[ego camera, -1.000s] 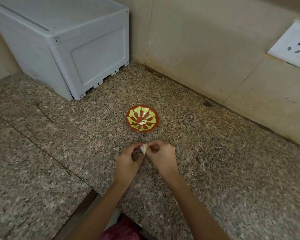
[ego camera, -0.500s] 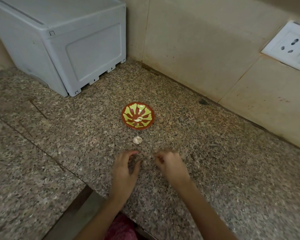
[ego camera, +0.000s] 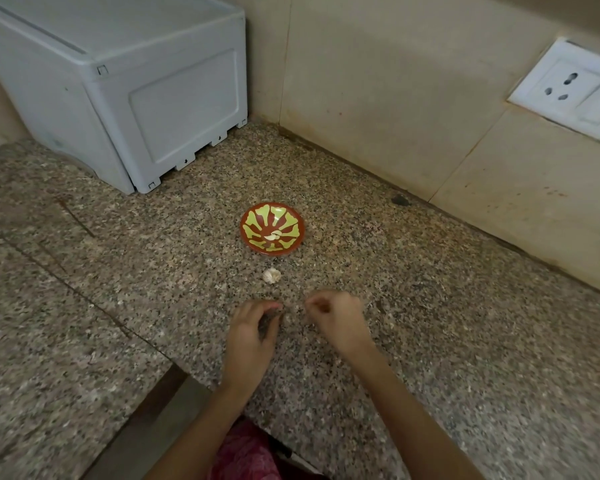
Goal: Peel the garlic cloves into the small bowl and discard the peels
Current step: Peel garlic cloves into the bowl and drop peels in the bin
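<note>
A small red bowl [ego camera: 257, 220] with a yellow-green pattern sits on the granite counter, with pale peeled garlic cloves [ego camera: 274, 236] in its middle. Just in front of the bowl a whitish piece of garlic in its skin [ego camera: 271, 275] lies alone on the counter, touched by neither hand. My left hand [ego camera: 252, 336] hovers a little nearer than it, fingers loosely curved and holding nothing. My right hand [ego camera: 338, 318] is beside it to the right, its fingers curled in toward the thumb; nothing shows between them.
A grey plastic box [ego camera: 125, 98] stands at the back left against the tiled wall. A white socket and switch plate [ego camera: 575, 95] is on the wall at right. A dark speck [ego camera: 400, 199] lies by the wall base. The counter edge [ego camera: 160, 375] runs near my left forearm.
One second ago both hands pinched the garlic piece together. It was let go and now lies on the counter before the bowl, and both hands have drawn back toward me.
</note>
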